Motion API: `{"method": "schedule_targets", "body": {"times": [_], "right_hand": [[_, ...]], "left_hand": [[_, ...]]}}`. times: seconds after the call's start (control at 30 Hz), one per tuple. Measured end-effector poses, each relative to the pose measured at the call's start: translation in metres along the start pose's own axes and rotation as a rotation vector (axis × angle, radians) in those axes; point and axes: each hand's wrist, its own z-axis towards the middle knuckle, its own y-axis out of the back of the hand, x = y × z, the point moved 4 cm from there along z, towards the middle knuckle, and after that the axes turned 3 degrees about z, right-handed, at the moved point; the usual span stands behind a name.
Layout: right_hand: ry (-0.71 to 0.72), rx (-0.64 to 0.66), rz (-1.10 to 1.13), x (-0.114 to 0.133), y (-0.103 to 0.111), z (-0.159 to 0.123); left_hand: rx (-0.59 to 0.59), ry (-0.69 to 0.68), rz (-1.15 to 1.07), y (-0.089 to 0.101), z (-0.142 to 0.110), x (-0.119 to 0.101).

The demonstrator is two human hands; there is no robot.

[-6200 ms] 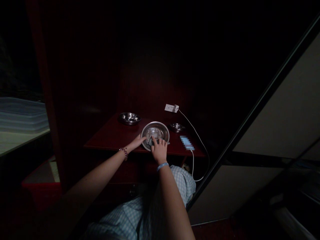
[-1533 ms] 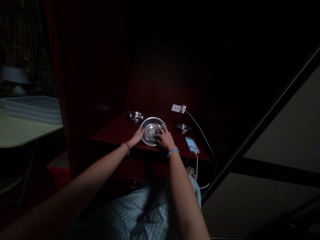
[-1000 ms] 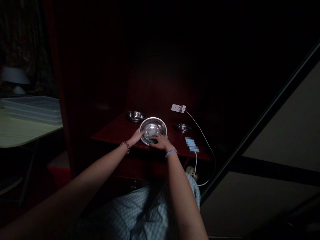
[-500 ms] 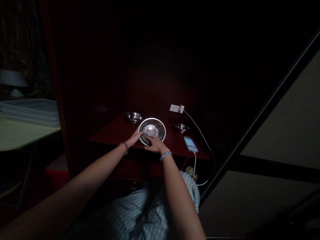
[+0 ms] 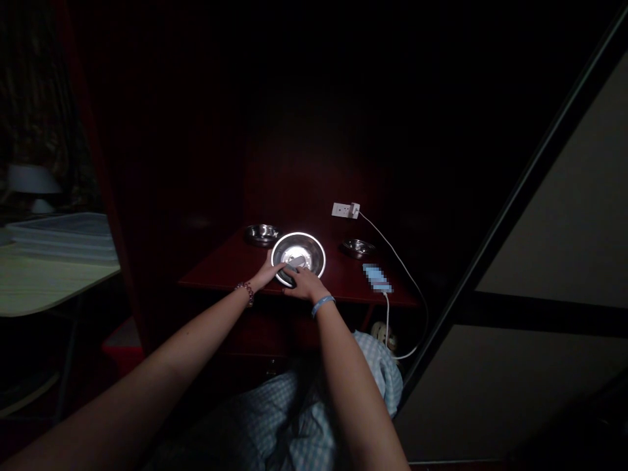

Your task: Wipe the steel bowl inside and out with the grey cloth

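A shiny steel bowl (image 5: 314, 252) is tilted toward me near the front edge of the dark red desk (image 5: 226, 271). My left hand (image 5: 266, 271) grips its left rim, thumb inside and fingers behind. My right hand (image 5: 305, 284) reaches over the front rim, its fingers pressing what looks like a grey cloth (image 5: 289, 268) against the inner wall. Much of the cloth is hidden by that hand. Behind, to the left, stands a smaller steel bowl (image 5: 262, 234). Another small steel bowl (image 5: 358, 247) sits to the right.
A phone with a blurred screen (image 5: 377, 278) lies at the desk's right, its white cable (image 5: 397, 252) running to a wall socket (image 5: 342, 210). Stacked clear plastic boxes (image 5: 63, 235) stand on a pale table (image 5: 49, 281) at left. Checked fabric (image 5: 377, 366) covers my lap.
My right hand has moved from the bowl's right inner side to its lower left, taking the cloth along. My left hand keeps its grip on the rim. The view has shifted slightly.
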Motion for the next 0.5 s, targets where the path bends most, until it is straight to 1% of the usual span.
{"method": "schedule_targets", "body": {"times": [0.1, 0.23, 0.37, 0.5], "right_hand": [[0.002, -0.008, 0.009, 0.0, 0.001, -0.001], [0.005, -0.015, 0.029, 0.0, 0.004, -0.002], [-0.005, -0.006, 0.03, -0.001, 0.008, -0.001], [-0.031, -0.003, -0.001, -0.003, 0.012, -0.002]], "left_hand": [[-0.002, 0.008, 0.003, 0.002, 0.003, 0.005], [-0.012, -0.013, -0.02, 0.004, 0.006, 0.009], [-0.034, -0.052, -0.06, 0.004, 0.008, 0.01], [-0.06, -0.047, -0.073, 0.004, 0.008, 0.011]]}}
